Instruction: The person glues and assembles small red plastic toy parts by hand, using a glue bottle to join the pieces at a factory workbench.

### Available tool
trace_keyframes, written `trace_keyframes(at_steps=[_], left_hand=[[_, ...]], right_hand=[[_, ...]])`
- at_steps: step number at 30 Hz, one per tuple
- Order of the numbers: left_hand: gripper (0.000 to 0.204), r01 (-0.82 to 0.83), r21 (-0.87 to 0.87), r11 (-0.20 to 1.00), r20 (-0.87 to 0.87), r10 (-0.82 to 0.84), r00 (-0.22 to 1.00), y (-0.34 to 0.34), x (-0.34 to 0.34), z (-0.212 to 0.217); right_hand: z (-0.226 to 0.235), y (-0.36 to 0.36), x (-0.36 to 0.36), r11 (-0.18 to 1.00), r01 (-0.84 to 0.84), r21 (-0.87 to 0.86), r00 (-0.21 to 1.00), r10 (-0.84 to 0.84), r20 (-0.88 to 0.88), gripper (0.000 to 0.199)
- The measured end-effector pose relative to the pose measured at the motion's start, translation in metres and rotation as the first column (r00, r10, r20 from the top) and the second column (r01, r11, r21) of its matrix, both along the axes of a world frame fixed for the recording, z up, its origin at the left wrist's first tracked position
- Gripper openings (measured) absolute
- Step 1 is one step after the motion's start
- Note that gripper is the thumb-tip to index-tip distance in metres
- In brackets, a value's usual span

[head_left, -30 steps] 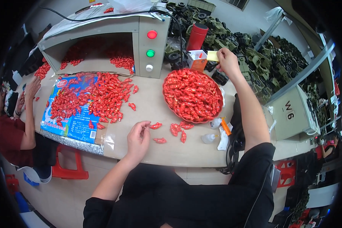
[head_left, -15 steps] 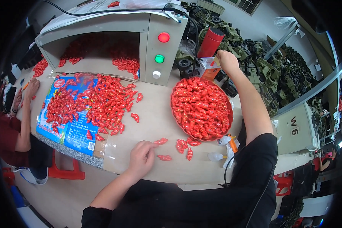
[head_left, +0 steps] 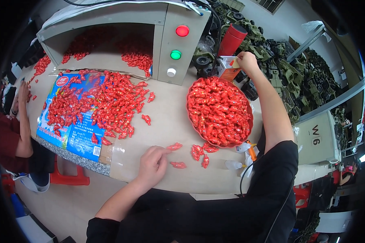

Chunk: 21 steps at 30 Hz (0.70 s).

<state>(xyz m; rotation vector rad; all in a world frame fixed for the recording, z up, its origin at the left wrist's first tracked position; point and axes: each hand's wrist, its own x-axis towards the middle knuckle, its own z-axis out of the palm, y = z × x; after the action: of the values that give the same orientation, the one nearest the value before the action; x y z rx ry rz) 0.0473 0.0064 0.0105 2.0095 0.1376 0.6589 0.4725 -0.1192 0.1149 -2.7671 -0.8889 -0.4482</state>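
My left hand (head_left: pixel 153 165) rests curled on the table. Its index fingertip touches the end of a small glossy red piece (head_left: pixel 174 146); its other fingers are tucked in. Just below lies a second red piece (head_left: pixel 178 165), with several more to the right. At the end of my stretched-out arm, my right hand (head_left: pixel 247 63) is at the top of a small white and orange box (head_left: pixel 229 68). Its fingertips are pressed together, and what they pinch is hard to make out. Beside that forearm stands a red bowl (head_left: pixel 252 117) heaped with similar red pieces.
More red pieces (head_left: pixel 113 105) cover a blue printed cardboard sheet (head_left: pixel 85 141) at left, before a grey machine (head_left: pixel 166 44) with coloured buttons. Small bottles (head_left: pixel 233 164) lie right of centre. A red flask (head_left: pixel 232 39) stands behind the box. Another person's arm (head_left: pixel 24 121) works at far left.
My right hand has come down and in closer to the box's top. The left hand keeps its place by the same red piece. The view has shifted slightly, and the other person's hand has moved.
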Motion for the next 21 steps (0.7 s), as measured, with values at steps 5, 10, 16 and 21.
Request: trace_keyframes(at_steps=[5,10,16,21], left_hand=[[0.016,0.003,-0.015,1.000,0.013,-0.003,1.000,0.000,0.001,0.003],[0.015,-0.005,-0.019,1.000,0.005,0.005,1.000,0.002,0.001,0.002],[0.015,0.004,0.002,1.000,0.005,-0.005,1.000,0.002,0.002,0.002],[0.016,0.013,-0.008,1.000,0.013,-0.013,1.000,0.002,0.003,0.002]], right_hand=[[-0.001,-0.004,0.004,0.996,0.086,0.012,0.996,-0.086,0.024,0.020],[0.009,0.008,-0.018,0.980,0.201,0.018,0.979,-0.200,-0.028,0.017],[0.005,0.012,-0.020,0.986,0.106,-0.130,0.974,-0.077,0.212,0.017],[0.003,0.012,-0.016,0.973,0.182,-0.142,0.983,-0.181,0.017,0.017]])
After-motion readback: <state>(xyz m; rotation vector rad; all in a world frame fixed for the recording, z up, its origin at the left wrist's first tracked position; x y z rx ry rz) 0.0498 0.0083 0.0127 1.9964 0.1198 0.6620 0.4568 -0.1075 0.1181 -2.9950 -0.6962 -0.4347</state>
